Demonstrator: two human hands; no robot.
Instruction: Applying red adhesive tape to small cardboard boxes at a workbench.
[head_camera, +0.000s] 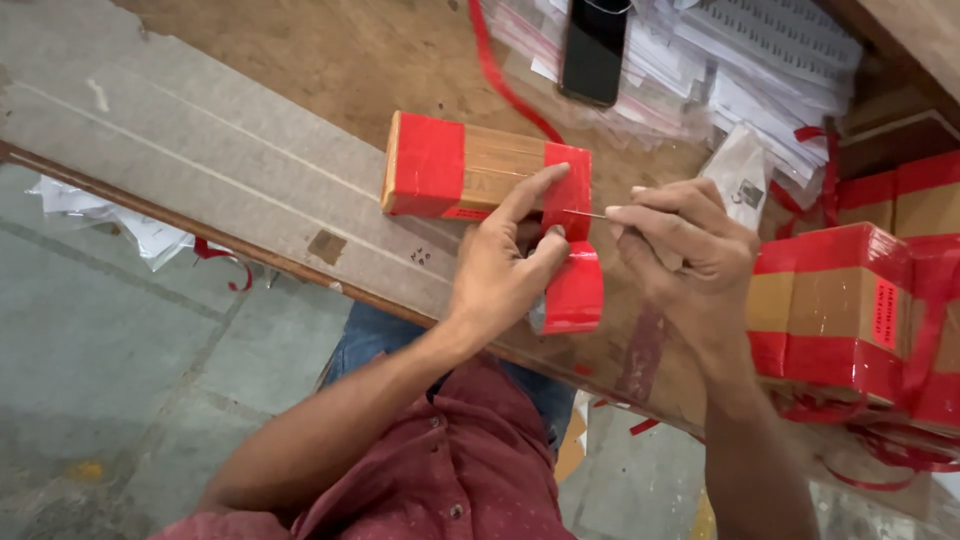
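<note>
A small brown cardboard box (492, 168) wrapped with two bands of red tape lies on the wooden table (250, 150). My left hand (505, 262) presses its forefinger on the right tape band and pinches the loose red tape strip (574, 290) hanging from it. My right hand (680, 245) grips a thin metal blade (584, 213) whose tip touches the tape at the box's right end.
A black phone (594, 45) lies on scattered white papers (760, 50) at the back. Taped boxes (850, 310) are stacked at the right with loose red tape scraps (880, 465). The table's front edge runs diagonally above a grey floor (100, 350).
</note>
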